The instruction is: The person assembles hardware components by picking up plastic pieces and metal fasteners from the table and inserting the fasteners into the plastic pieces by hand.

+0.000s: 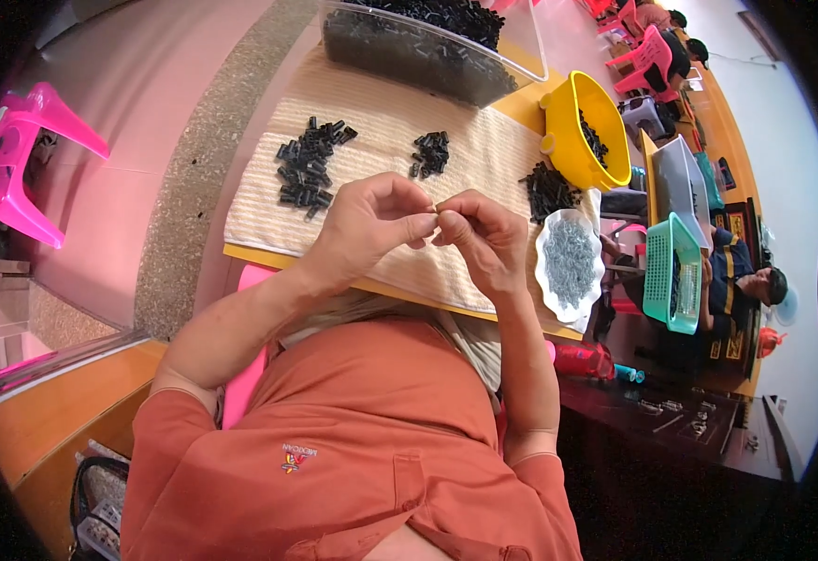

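Observation:
My left hand (371, 224) and my right hand (488, 243) meet over the near part of a striped towel (371, 93). Both are closed in a pinch, fingertips almost touching around something too small and too covered to name. Beyond my left hand lies a loose pile of short black tubes (304, 168). A smaller cluster of black tubes (430, 152) sits just past my fingertips. To the right of my right hand are a heap of thin black pieces (549, 194) and a white scalloped dish (542, 271) full of small silvery, clear-looking pieces.
A clear plastic bin (409, 33) of black parts stands at the far edge. Beside it is a yellow tub (563, 89) with black pieces. Farther right are a green basket (658, 280), a grey bin (675, 178) and a seated person (731, 271). A pink stool (16, 154) stands left.

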Demonstrator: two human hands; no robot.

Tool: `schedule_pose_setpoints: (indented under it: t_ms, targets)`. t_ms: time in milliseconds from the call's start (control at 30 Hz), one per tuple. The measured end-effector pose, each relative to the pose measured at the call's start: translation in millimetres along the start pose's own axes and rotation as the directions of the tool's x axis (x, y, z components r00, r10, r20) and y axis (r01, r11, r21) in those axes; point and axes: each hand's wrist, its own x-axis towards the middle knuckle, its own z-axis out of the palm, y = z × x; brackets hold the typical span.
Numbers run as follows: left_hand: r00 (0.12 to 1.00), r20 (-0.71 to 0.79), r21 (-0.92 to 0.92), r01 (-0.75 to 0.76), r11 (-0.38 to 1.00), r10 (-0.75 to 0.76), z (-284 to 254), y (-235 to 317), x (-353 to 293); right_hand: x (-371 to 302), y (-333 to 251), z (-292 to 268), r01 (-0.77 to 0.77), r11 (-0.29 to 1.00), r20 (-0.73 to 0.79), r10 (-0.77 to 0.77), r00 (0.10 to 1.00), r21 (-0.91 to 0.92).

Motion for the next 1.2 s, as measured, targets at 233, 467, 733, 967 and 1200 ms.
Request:
schedule_pose_setpoints:
  t_ms: [233,467,733,967,1200]
  targets:
    - [0.997,0.065,0.009,0.035,0.999,-0.035,1,-1,0,-9,-1,-6,0.085,0.976,0.019,-0.083,0.996,-0.202]
    - [0.996,0.062,-0.043,0.067,0.997,-0.064,1,-3,0,-9,-10,-13,0.298,0.900,0.083,-0.287,0.954,-0.317]
    - [0.985,0.087,-0.057,0.154,0.987,-0.148,2,1,-1,-9,-15,-13,0.368,0.808,0.151,-0.337,0.929,-0.460]
    - [0.991,0.056,-0.068,0.123,0.990,-0.120,-3,-3,1,-16,-7,-25,0.178,0.711,0.155,-0.099,0.983,-0.680]
    - [0.991,0.056,-0.081,0.128,0.989,-0.123,-1,-6,1,-13,-2,-21,0.169,0.371,0.235,0.141,0.962,-0.913]
